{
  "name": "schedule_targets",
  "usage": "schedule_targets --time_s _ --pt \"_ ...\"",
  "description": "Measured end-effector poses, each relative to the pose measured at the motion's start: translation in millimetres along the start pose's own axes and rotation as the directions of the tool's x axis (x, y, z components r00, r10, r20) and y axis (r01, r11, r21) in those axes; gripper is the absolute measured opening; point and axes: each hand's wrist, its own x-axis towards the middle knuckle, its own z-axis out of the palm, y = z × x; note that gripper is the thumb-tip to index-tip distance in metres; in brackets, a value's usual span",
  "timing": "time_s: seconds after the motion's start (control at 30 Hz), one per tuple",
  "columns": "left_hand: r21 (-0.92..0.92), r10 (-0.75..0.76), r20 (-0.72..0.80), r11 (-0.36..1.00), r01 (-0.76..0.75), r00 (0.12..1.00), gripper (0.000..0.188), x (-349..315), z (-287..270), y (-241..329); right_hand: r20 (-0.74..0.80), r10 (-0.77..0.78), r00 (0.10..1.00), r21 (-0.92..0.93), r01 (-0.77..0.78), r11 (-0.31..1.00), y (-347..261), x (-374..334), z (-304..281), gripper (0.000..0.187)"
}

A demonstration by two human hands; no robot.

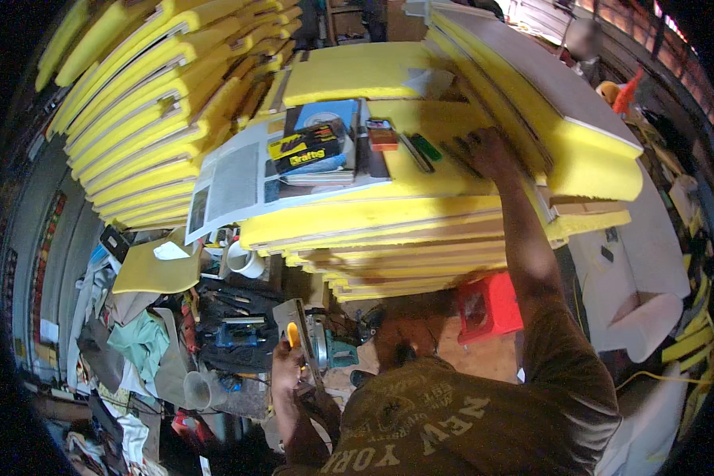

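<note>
My right arm stretches forward over a stack of yellow foam-covered panels (436, 187). My right hand (490, 152) is at the top panel with its fingers apart, beside dark slim shapes that I cannot make out clearly. Just left of it lie a green oblong object (426, 147) and a slim dark object (415, 153). Down at the lower middle, my left hand (288, 366) is closed round a tool with a yellow-orange handle (293, 335); its kind is unclear. A long flat grey-brown piece (303, 341) runs beside that hand.
A newspaper (230, 189), a yellow-and-black package (305, 149) and an orange-red box (383, 136) lie on the stack. More foam panels (135, 151) rise at left. Below are a white bucket (246, 260), a cluttered workbench and a red plastic box (496, 309). Another person (585, 47) is far right.
</note>
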Motion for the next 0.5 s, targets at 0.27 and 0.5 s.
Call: schedule_targets --time_s 0.27,0.5 --pt "-0.148 0.069 0.058 0.987 -0.06 0.996 0.018 -1.6 -14.1 -13.3 0.16 0.041 0.986 0.85 -0.158 0.502 -106.7 47.0 -87.3 0.037" --pt "-0.487 0.165 0.12 0.869 -0.087 0.979 0.026 -10.0 1.6 11.5 0.162 -0.374 0.913 0.847 0.065 0.527 -200.1 126.0 -85.7 0.062"
